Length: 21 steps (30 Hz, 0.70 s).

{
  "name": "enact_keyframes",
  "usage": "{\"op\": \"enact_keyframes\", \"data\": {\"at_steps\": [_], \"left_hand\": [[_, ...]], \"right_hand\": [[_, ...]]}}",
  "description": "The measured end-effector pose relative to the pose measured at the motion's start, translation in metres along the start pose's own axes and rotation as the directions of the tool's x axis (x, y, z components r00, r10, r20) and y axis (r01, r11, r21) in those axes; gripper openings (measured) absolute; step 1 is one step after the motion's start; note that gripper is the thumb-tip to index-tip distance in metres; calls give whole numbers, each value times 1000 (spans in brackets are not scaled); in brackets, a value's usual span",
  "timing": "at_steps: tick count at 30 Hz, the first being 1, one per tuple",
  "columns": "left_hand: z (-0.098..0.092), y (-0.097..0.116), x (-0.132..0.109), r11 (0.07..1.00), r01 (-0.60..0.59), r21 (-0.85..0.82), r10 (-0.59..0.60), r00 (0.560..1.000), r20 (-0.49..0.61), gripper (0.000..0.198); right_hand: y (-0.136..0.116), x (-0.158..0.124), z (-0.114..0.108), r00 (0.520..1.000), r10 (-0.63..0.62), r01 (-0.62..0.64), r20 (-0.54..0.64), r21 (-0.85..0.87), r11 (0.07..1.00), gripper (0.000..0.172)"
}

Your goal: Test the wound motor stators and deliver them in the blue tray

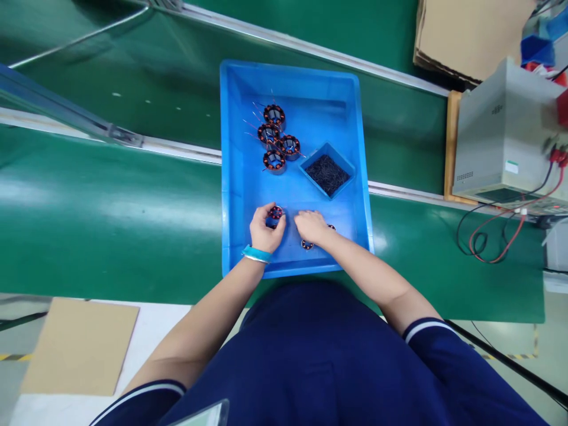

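Navy shirt (310, 355), left hand (265, 232) around stator (276, 212)

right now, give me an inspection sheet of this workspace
surface: green belt, blue tray lying across it
job's things: coil ring in the left hand; second ring under the right hand; four rings grouped farther back
clutter: small box of dark pins in the tray
hands: left closed on the coil ring; right laid over the second ring, grip unclear
cables: red and black leads looped on the belt beside the grey box
surroundings: cardboard stack far right; cardboard sheet near left
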<state>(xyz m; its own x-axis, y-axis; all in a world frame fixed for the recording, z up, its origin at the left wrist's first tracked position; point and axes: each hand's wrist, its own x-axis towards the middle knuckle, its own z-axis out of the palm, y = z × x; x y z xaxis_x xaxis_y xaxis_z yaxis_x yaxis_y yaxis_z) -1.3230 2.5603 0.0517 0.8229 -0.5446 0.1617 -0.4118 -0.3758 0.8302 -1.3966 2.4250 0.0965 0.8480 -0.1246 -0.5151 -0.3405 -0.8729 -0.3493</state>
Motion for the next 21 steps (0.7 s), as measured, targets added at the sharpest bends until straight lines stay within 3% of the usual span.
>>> {"op": "enact_keyframes", "data": {"at_steps": [2,4,5,7,9,11,13,16,21], "left_hand": [[-1,4,-1,1000,-15,21,14,1000,27,38],[-2,10,-1,998,-36,48,33,997,74,36],[-2,12,-2,997,-55,53,49,993,107,36],[-1,18,-4,994,-103,38,94,979,183,35],[0,24,-6,988,-152,5,146,955,259,34],[2,28,-8,981,-195,-21,191,928,319,32],[4,32,-10,971,-236,-35,233,906,353,32],[4,33,-11,961,-272,-41,268,891,365,31],[4,29,-11,970,-244,-16,232,897,377,32]], "right_hand": [[6,1,6,999,-20,25,-46,109,994,21],[20,-5,14,988,62,1,-145,404,915,11],[28,-9,18,971,156,-19,-182,590,807,9],[43,-20,26,914,361,-13,-183,879,477,15],[51,-31,32,879,458,52,-130,982,180,23],[52,-39,34,891,442,104,-100,994,16,32],[50,-43,34,915,390,130,-103,991,-43,42],[46,-42,33,933,343,122,-111,992,-12,39],[47,-35,35,904,421,89,-73,996,-20,32]]}}
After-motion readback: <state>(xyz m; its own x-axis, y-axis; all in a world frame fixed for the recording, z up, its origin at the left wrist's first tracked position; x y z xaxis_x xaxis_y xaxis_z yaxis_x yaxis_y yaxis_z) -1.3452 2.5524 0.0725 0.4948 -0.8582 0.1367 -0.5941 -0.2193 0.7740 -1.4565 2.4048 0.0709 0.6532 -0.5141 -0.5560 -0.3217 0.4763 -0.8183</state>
